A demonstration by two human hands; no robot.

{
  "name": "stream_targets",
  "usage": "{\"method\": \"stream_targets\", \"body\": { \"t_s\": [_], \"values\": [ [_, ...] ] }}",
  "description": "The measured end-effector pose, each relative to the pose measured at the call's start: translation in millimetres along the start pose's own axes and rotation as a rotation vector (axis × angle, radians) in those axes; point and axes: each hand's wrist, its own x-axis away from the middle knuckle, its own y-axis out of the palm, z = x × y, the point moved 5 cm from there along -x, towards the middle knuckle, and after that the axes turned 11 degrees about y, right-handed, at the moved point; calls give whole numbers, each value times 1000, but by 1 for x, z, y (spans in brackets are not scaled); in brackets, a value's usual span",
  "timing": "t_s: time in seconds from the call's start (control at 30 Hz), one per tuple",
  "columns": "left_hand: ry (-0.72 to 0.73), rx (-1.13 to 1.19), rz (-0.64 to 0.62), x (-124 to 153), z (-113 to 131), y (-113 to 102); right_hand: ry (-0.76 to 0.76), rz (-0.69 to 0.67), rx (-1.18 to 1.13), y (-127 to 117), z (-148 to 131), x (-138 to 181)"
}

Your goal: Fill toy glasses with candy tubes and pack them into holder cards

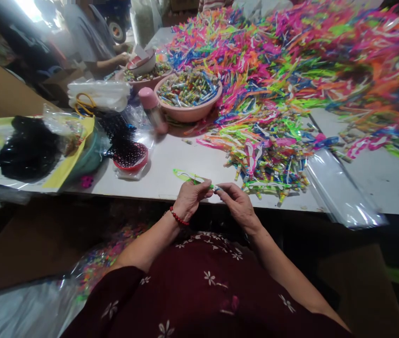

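Note:
Close to the table's front edge, my left hand [193, 196] is closed on a bright green and white plastic strip [185, 175], whose long end sticks out to the left. Beside it my right hand [237, 204] pinches a small white and blue piece [216, 188] at the strip's other end. The fingers partly cover where the two meet, so I cannot tell if they are joined. Just right of my right hand lies a pile of similar coloured strips with small striped tubes [270, 164] on them. A green strip [268, 184] rests on the pile's near edge.
Behind are a pink bowl [188, 112] of small tubes, a pink-capped bottle [153, 110] and a red basket [132, 159]. Black plastic bag [28, 150] at left; clear plastic sleeves [343, 188] overhang the edge at right. A large heap [291, 51] fills the back. Another person [90, 37] works far left.

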Motion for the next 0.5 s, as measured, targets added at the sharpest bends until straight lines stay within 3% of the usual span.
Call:
{"method": "stream_targets", "body": {
  "t_s": [0.5],
  "values": [
    [-35, -75, -19, 3, -1, 2, -22, 47, 92, -4, -3, 2]
  ]
}}
